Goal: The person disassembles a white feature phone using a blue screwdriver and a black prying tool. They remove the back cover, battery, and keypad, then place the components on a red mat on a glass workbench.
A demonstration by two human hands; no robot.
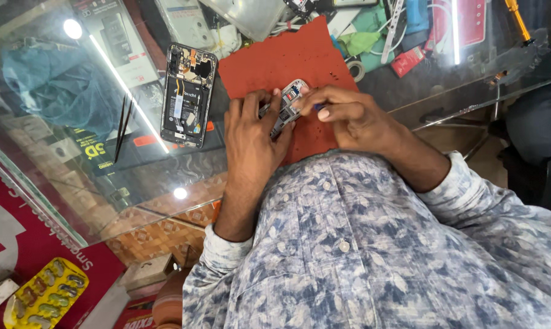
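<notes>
Both hands meet over the red mat (269, 61) that lies on the glass desk (422, 91), close to the desk's near edge, just in front of the person's chest. The left hand (251, 137) is closed on a small opened phone (286, 106): its fingers wrap the lower part of the phone from the left side and from under, so the phone is held a little above the mat, not flat on it. The right hand (348, 116) comes from the right and its fingertips (309, 97) are pinched together at the upper part of the phone. A small blue thing (319, 107) shows between these fingers, but it is too small to say what kind of tool it is.

The long axis of the small phone runs slanted, from the near left, inside the left palm, up to the far right, where its open end with the small parts points toward the right fingertips. So the phone lies between the two hands, touching both; the left hand carries it and the right hand only touches its far end.

To the left of the mat, well apart from the hands, a bigger phone (188, 94) without its back cover lies on the glass. A pair of tweezers (124, 128) lies further left.
</notes>
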